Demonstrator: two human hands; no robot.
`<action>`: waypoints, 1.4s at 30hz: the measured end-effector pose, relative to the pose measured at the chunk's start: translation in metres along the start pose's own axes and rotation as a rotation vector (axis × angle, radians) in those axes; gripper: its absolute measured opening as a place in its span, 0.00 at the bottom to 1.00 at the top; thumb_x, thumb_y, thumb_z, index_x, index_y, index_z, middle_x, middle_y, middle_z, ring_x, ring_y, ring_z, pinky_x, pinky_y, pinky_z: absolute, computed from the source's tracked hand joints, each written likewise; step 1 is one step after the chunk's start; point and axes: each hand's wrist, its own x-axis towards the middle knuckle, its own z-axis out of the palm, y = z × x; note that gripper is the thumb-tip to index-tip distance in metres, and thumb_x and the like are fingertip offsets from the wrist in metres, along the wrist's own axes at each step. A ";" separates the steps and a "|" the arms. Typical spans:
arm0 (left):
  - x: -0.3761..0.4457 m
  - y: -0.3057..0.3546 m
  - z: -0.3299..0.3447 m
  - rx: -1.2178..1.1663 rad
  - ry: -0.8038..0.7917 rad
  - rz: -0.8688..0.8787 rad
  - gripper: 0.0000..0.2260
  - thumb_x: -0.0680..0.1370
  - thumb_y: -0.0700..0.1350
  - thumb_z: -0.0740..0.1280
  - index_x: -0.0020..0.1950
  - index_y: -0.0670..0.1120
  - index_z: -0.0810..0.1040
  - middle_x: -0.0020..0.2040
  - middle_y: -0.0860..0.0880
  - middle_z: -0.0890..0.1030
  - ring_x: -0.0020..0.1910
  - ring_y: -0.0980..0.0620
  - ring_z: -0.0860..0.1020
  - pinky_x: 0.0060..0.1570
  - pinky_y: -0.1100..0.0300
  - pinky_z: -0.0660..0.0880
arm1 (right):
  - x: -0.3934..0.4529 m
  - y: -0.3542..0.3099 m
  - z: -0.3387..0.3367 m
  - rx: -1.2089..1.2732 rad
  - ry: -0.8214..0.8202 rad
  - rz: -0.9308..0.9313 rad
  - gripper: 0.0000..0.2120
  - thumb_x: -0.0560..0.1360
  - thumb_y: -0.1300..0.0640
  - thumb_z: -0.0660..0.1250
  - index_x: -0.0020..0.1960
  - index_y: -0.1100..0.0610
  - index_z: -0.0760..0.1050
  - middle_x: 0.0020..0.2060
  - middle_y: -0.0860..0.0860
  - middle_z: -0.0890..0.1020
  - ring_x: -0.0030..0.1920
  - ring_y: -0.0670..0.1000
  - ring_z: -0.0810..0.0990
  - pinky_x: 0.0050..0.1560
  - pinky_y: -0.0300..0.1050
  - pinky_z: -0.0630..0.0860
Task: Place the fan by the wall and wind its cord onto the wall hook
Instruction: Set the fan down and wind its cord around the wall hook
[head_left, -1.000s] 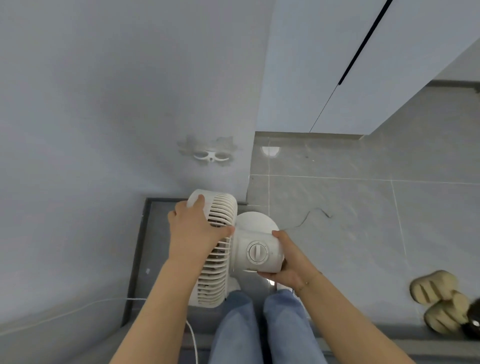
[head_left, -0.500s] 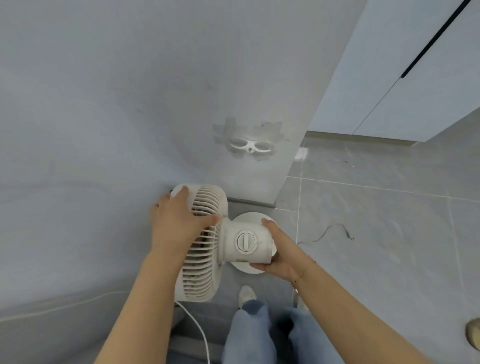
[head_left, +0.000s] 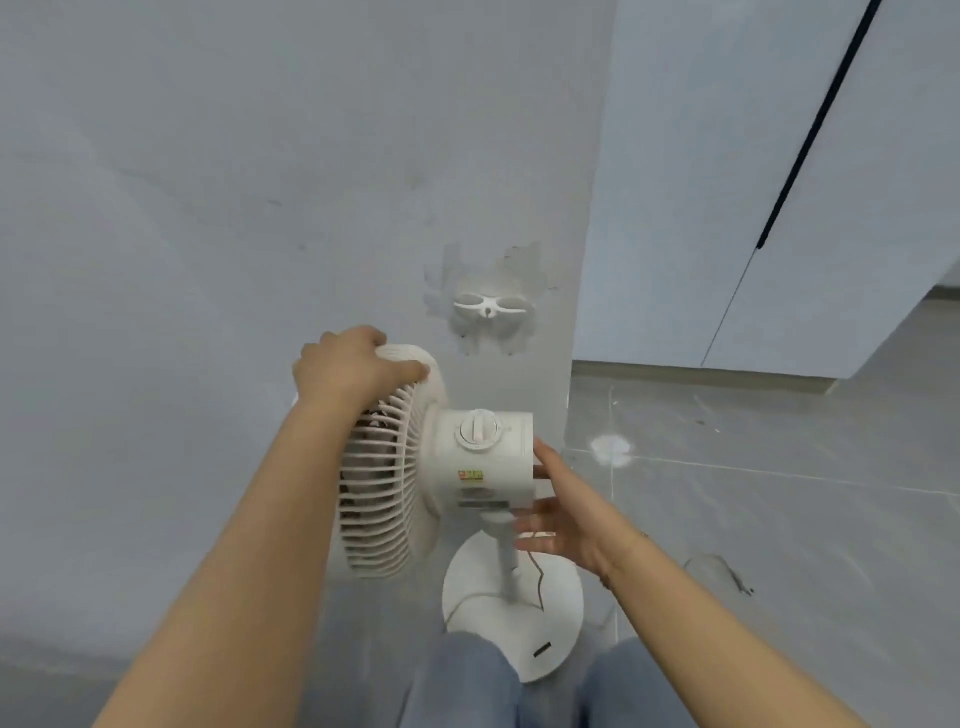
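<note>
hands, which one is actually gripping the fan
The left hand: its fingers curl over the top rim of the fan grille. The right hand is spread flat by the motor housing, fingers straight.

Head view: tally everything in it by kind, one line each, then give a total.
Fan, gripped at the grille: 1
Wall hook: 1
Hands, left hand and right hand: 2
Cabinet: 1
Total: 5
</note>
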 end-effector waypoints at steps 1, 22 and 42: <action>0.000 0.002 0.003 0.009 0.041 0.000 0.30 0.67 0.62 0.68 0.67 0.56 0.71 0.67 0.47 0.74 0.66 0.41 0.70 0.64 0.53 0.65 | -0.001 0.003 0.000 -0.002 -0.005 -0.029 0.22 0.74 0.35 0.60 0.55 0.52 0.75 0.49 0.60 0.79 0.39 0.55 0.81 0.46 0.51 0.82; -0.106 0.006 0.103 0.251 0.151 0.362 0.41 0.67 0.69 0.63 0.74 0.50 0.57 0.74 0.42 0.58 0.73 0.40 0.56 0.72 0.44 0.52 | -0.117 0.086 -0.063 -0.144 0.253 -0.332 0.09 0.78 0.58 0.60 0.52 0.60 0.77 0.42 0.55 0.80 0.41 0.53 0.78 0.43 0.43 0.77; -0.059 -0.010 0.093 0.289 0.215 0.332 0.40 0.63 0.64 0.72 0.71 0.52 0.64 0.68 0.43 0.67 0.66 0.40 0.67 0.66 0.48 0.63 | -0.029 0.084 -0.047 -0.079 0.261 -0.517 0.12 0.78 0.66 0.56 0.51 0.63 0.78 0.40 0.57 0.80 0.39 0.53 0.78 0.43 0.43 0.76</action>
